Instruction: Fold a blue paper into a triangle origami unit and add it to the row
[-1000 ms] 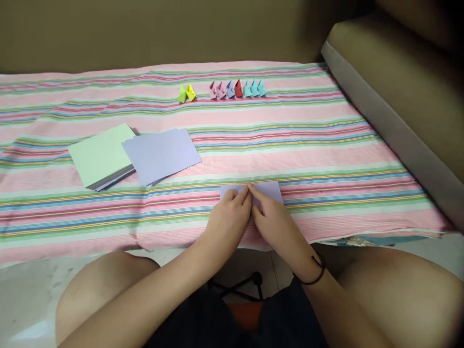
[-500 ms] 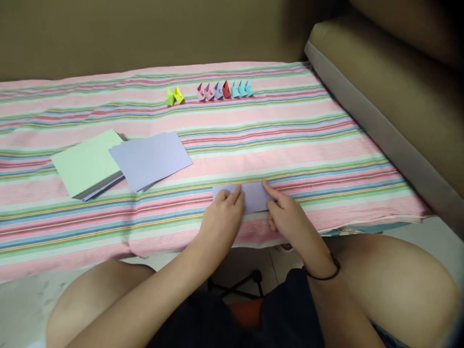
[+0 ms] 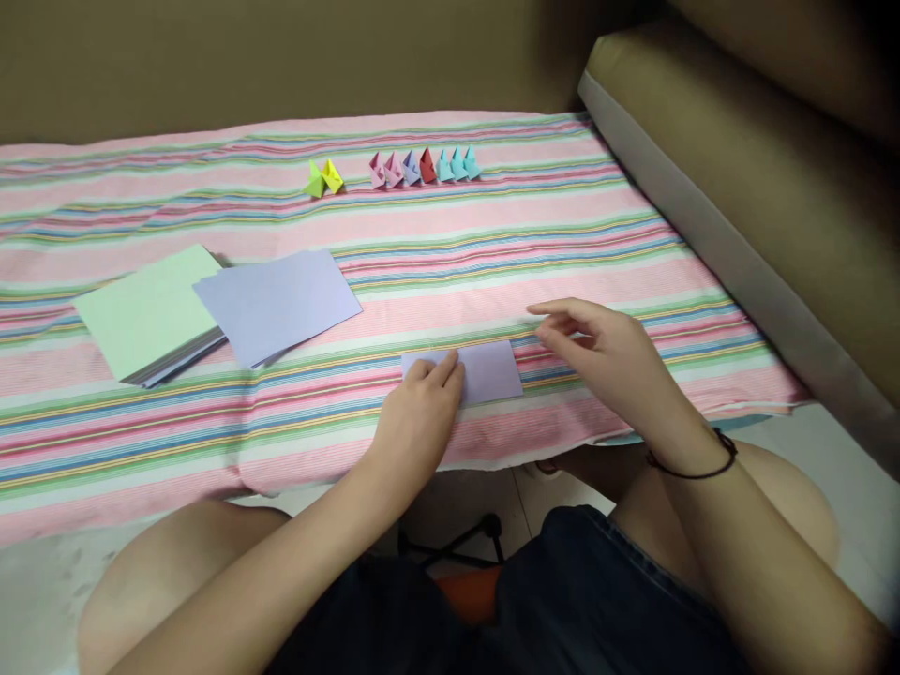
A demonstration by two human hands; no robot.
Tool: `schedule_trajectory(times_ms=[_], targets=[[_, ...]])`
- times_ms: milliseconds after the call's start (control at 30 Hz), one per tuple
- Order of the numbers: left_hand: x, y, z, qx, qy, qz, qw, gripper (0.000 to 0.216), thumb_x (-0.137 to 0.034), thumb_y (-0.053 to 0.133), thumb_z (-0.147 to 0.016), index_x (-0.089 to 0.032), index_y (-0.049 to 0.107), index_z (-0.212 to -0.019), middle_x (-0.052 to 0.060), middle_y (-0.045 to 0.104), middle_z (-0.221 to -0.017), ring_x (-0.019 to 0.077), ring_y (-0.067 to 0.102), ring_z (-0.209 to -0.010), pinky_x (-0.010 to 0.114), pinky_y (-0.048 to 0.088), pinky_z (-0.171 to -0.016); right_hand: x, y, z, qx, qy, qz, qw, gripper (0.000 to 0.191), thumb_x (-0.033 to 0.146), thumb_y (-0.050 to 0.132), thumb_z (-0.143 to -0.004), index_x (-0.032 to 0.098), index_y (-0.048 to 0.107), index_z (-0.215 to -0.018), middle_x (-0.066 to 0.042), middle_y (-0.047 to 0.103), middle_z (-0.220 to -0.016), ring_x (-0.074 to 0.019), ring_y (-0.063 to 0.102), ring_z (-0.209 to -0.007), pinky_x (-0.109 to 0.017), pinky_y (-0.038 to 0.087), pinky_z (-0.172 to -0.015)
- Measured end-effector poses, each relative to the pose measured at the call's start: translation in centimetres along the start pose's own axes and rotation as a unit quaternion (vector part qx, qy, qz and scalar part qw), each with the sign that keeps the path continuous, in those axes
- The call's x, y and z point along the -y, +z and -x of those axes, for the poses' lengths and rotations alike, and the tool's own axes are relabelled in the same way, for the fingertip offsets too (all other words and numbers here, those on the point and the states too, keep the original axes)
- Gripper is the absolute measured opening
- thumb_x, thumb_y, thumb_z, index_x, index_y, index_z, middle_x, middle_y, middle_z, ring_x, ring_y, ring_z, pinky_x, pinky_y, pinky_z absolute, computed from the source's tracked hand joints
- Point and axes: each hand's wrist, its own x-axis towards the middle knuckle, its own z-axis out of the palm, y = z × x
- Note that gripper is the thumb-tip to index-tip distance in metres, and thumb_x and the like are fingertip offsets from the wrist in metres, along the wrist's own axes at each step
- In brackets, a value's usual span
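Observation:
A lilac sheet of paper [image 3: 490,371], folded to a narrow rectangle, lies flat on the striped cloth near its front edge. My left hand [image 3: 426,398] rests on the left part of this paper, some fingers stretched along it and pressing down; it covers that part of the sheet. To the right, my right hand [image 3: 597,347] is off the paper, over the cloth. Its index finger is extended and its thumb stands apart from it, with nothing between them. A dark band circles the right wrist.
Left on the striped cloth [image 3: 450,267] lie a stack of pale green paper [image 3: 147,314] and lilac sheets [image 3: 281,300] overlapping it. Behind stand small folded paper figures: yellow ones [image 3: 324,178], pink, lilac, a red one [image 3: 427,167] and light blue ones [image 3: 459,164]. A brown cushion [image 3: 738,178] borders the right.
My right hand has lifted off the folded paper and moved right, its fingers loosening. My left hand stays on the paper. The whole view has shifted slightly.

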Motion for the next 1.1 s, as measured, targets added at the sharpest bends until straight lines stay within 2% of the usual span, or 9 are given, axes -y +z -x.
schedule_trajectory(times_ms=[133, 267, 367, 467, 567, 633, 733, 900, 1100], targets=[[0.1, 0.4, 0.0, -0.026, 0.010, 0.018, 0.999, 0.036, -0.003, 0.049, -0.083, -0.013, 0.059, -0.116, 0.007, 0.053, -0.134, 0.0238, 0.057, -0.092, 0.036, 0.057, -0.070, 1.1, 2.7, -1.6, 0.151, -0.038, -0.024, 0.988, 0.020, 0.019, 0.056, -0.081, 0.019, 0.067, -0.098, -0.006, 0.071, -0.088, -0.0190, 0.067, -0.082, -0.032, 0.053, -0.075], [0.4, 0.7, 0.2, -0.044, 0.015, 0.068, 0.997, 0.031, -0.009, 0.049, -0.085, -0.011, 0.060, -0.114, 0.009, 0.055, -0.132, 0.0256, 0.058, -0.094, 0.039, 0.055, -0.074, 0.1, 5.3, -2.5, 0.188, -0.037, -0.021, 0.981, 0.014, 0.018, 0.057, -0.078, 0.018, 0.066, -0.088, -0.005, 0.070, -0.082, -0.0176, 0.067, -0.075, -0.031, 0.054, -0.071], [1.7, 0.3, 0.5, -0.064, 0.022, 0.173, 0.983, 0.026, -0.015, 0.051, -0.086, -0.013, 0.063, -0.109, 0.009, 0.059, -0.127, 0.0244, 0.059, -0.102, 0.038, 0.053, -0.084, -0.6, 5.8, -2.5, 0.214, -0.021, -0.041, 0.976, 0.017, 0.021, 0.062, -0.075, 0.019, 0.064, -0.091, -0.003, 0.068, -0.079, -0.0163, 0.066, -0.072, -0.030, 0.055, -0.068], [3.8, -0.8, 0.8, -0.091, -0.023, 0.276, 0.957, 0.023, -0.013, 0.051, -0.085, -0.016, 0.065, -0.103, 0.007, 0.067, -0.112, 0.0195, 0.062, -0.099, 0.033, 0.050, -0.088, -0.7, 5.6, -2.0, 0.219, -0.018, -0.055, 0.974, 0.028, 0.021, 0.065, -0.072, 0.021, 0.059, -0.100, -0.002, 0.065, -0.084, -0.0147, 0.065, -0.070, -0.029, 0.056, -0.068], [5.8, -1.7, 0.9, -0.115, -0.137, 0.312, 0.933, 0.018, -0.022, 0.054, -0.085, -0.017, 0.066, -0.097, 0.006, 0.070, -0.094, 0.0188, 0.065, -0.083, 0.033, 0.051, -0.078, -0.7, 5.5, -1.6, 0.207, -0.017, -0.052, 0.977, 0.029, 0.023, 0.067, -0.072, 0.022, 0.054, -0.098, -0.002, 0.063, -0.087, -0.0154, 0.065, -0.072, -0.031, 0.057, -0.068], [6.4, -1.7, 0.9, -0.087, -0.169, 0.374, 0.908, 0.023, -0.031, 0.059, -0.082, -0.016, 0.066, -0.098, 0.006, 0.069, -0.092, 0.0170, 0.064, -0.077, 0.030, 0.051, -0.072, -0.7, 5.5, -1.3, 0.199, -0.020, -0.041, 0.979, 0.028, 0.025, 0.067, -0.073, 0.022, 0.052, -0.097, -0.003, 0.064, -0.088, -0.0166, 0.065, -0.073, -0.033, 0.057, -0.068], [6.3, -1.1, 0.6, -0.038, -0.171, 0.435, 0.883, 0.036, -0.035, 0.069, -0.073, -0.015, 0.063, -0.103, 0.003, 0.066, -0.084, 0.0141, 0.061, -0.069, 0.027, 0.048, -0.063, -0.6, 5.6, -1.0, 0.195, -0.042, -0.011, 0.980, 0.025, 0.025, 0.065, -0.075, 0.022, 0.053, -0.097, -0.004, 0.064, -0.090, -0.0178, 0.064, -0.075, -0.035, 0.056, -0.069], [5.8, -0.3, -0.4, -0.024, -0.172, 0.407, 0.897, 0.031, -0.022, 0.074, -0.066, -0.014, 0.064, -0.094, -0.003, 0.058, -0.064, 0.0114, 0.055, -0.059, 0.025, 0.040, -0.056, -0.2, 5.4, -0.8, 0.189, -0.097, 0.048, 0.976, 0.020, 0.024, 0.060, -0.079, 0.022, 0.060, -0.098, -0.005, 0.064, -0.092, -0.0200, 0.063, -0.079, -0.038, 0.055, -0.072], [6.0, 0.0, -0.7, -0.045, -0.165, 0.390, 0.905, 0.024, -0.016, 0.074, -0.063, -0.015, 0.065, -0.086, -0.004, 0.057, -0.061, 0.0114, 0.053, -0.058, 0.024, 0.037, -0.054, 0.1, 5.4, -0.6, 0.182, -0.115, 0.068, 0.974, 0.019, 0.024, 0.059, -0.079, 0.022, 0.062, -0.097, -0.005, 0.064, -0.090, -0.0201, 0.062, -0.075, -0.038, 0.053, -0.070]])
